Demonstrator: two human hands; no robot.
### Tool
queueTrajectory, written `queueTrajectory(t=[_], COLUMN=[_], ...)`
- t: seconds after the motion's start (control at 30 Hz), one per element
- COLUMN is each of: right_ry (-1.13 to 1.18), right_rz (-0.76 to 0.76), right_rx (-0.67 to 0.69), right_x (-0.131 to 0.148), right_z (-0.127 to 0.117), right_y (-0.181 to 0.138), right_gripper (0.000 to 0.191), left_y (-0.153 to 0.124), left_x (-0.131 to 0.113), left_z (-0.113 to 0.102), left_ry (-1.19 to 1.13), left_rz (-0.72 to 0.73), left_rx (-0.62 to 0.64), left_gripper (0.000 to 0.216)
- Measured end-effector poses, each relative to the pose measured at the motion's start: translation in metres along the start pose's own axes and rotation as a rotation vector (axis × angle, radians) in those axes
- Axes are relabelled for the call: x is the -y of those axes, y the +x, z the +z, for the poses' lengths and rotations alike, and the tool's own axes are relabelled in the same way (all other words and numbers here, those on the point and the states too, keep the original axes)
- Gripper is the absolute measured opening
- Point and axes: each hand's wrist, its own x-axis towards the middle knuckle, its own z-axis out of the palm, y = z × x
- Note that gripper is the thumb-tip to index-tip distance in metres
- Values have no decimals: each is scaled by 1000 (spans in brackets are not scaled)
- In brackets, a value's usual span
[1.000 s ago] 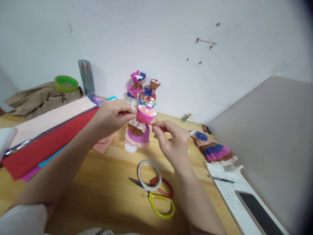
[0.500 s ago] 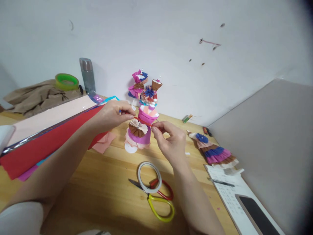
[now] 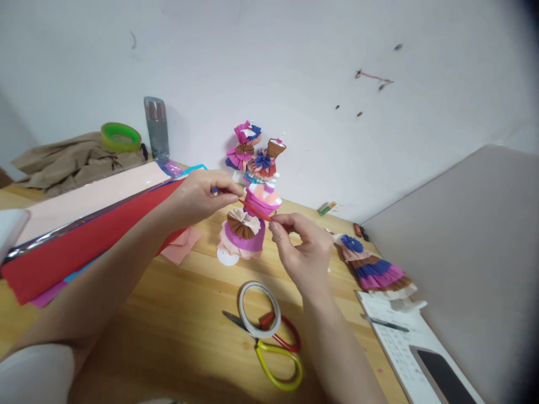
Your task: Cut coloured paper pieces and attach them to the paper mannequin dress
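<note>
A thin red paper strip (image 3: 255, 209) stretches between my two hands. My left hand (image 3: 202, 195) pinches its left end and my right hand (image 3: 301, 247) pinches its right end. The strip lies across the waist of a paper doll dress (image 3: 248, 224) of pink, magenta and brown crepe that stands upright on a white disc on the wooden table (image 3: 181, 320). Two more paper dresses (image 3: 256, 154) stand behind it against the wall.
Scissors with red and yellow handles (image 3: 273, 345) and a white tape ring (image 3: 260, 309) lie near me. Red and pink paper sheets (image 3: 84, 224) lie left. A flask (image 3: 156, 127), green tape roll (image 3: 120, 136), cloth, a lying dress (image 3: 374, 269), notepad and phone (image 3: 446, 376) lie about.
My view has shifted slightly, so everything sits a little right. Both hands keep the red strip against the dress; the right hand has dropped slightly.
</note>
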Motion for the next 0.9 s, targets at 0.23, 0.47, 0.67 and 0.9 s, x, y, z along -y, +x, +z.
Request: queueTrajectory(t=[0.23,0.47,0.67,0.9], right_ry=[-48,-83,-89,-100], right_rz=[-57,-111,-125,-129], right_rx=[19,-5,29,102], right_x=[1,0,-3,-8], right_z=[2,2,4,3], right_y=[1,0,0,0], right_gripper=[14,14,14,14], left_y=[-2,2,2,2], left_x=[1,16,17,16], left_z=[2,9,6,5], left_ry=[118,97,73,24], left_rz=[91,160,103,13], left_rx=[-80,-54,45,147], left_gripper=[12,11,11,15])
